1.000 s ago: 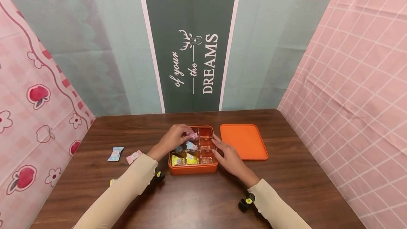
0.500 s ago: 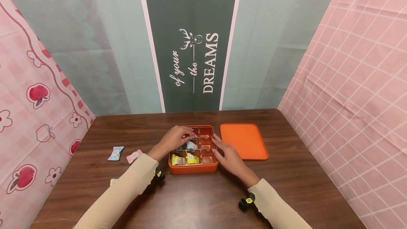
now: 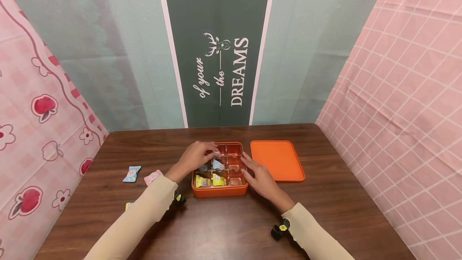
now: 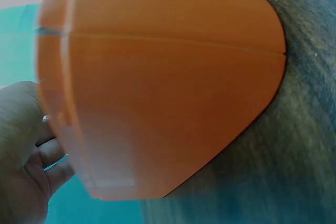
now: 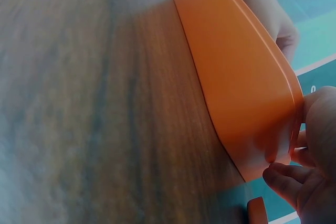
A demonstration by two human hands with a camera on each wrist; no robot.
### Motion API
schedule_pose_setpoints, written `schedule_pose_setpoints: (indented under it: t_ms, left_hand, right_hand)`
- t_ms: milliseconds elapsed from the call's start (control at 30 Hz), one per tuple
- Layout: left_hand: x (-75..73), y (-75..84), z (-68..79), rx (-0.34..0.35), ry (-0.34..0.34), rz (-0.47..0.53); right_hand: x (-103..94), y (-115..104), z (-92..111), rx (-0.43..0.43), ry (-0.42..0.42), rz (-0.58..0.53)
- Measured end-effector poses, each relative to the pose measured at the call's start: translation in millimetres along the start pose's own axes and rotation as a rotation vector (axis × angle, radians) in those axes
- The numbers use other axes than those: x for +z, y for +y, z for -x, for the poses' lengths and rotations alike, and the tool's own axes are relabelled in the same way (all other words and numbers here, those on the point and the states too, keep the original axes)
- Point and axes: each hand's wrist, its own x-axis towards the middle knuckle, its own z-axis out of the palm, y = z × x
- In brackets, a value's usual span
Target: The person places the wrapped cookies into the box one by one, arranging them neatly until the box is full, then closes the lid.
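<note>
An orange box (image 3: pixel 220 192) with clear compartments stands mid-table. My left hand (image 3: pixel 196 157) reaches over its back left part, fingertips pinching a pink wrapped candy (image 3: pixel 218 154) at the back middle compartment. In the left wrist view, the box wall (image 4: pixel 173 108) hides part of my left hand (image 4: pixel 23 156). My right hand (image 3: pixel 261 177) rests its extended fingers against the box's right side. The right wrist view has the right hand (image 5: pixel 315 156) touching the box's corner (image 5: pixel 241 72). Two yellow candies (image 3: pixel 218 179) fill front compartments; a blue candy (image 3: pixel 218 165) sits in the centre one.
An orange lid (image 3: pixel 277 160) lies right of the box. Left of it are a loose blue candy (image 3: pixel 132 174) and a pink one (image 3: pixel 152 177). A yellow wrapper (image 3: pixel 128 206) pokes out beside the left sleeve. Curtains (image 3: pixel 133 71) stand behind the table.
My left fingertips have shifted slightly over the pink candy at the back row, first rightward, then back left. The right hand and box stay put.
</note>
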Motion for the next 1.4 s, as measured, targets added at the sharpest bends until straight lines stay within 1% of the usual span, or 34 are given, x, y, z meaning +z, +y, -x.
schedule_pose_setpoints:
  t_ms: [133,267,367,633,767,933,1133,1400]
  left_hand:
    - [-4.3,1.6,3.4,-0.029,0.026,0.025]
    - [-6.8,3.2,9.6,-0.04,0.035,0.022]
    - [-9.0,3.5,16.4,-0.037,0.051,0.003]
    - [-16.2,4.5,36.7,-0.076,0.083,0.002]
    - [-19.8,4.7,45.3,-0.095,0.097,-0.02]
    - [-25.3,2.5,54.0,-0.136,0.096,-0.045]
    - [-32.9,1.3,62.2,-0.192,0.101,-0.036]
    - [-36.9,1.4,74.3,-0.222,0.123,-0.046]
  right_hand:
    - [-0.5,1.5,1.4,0.013,0.0,-0.003]
    - [-0.7,1.7,1.4,0.01,0.006,-0.007]
    - [-0.1,1.3,0.7,0.004,0.005,-0.003]
    - [2.7,-0.3,-1.2,0.007,0.001,-0.011]
    - [2.6,-1.2,-1.4,-0.005,0.004,-0.017]
    - [1.5,-1.7,-1.7,-0.002,-0.003,-0.01]
    - [0.4,-2.4,-1.9,-0.002,0.007,-0.012]
    - [0.8,-3.9,-1.4,0.001,0.005,0.001]
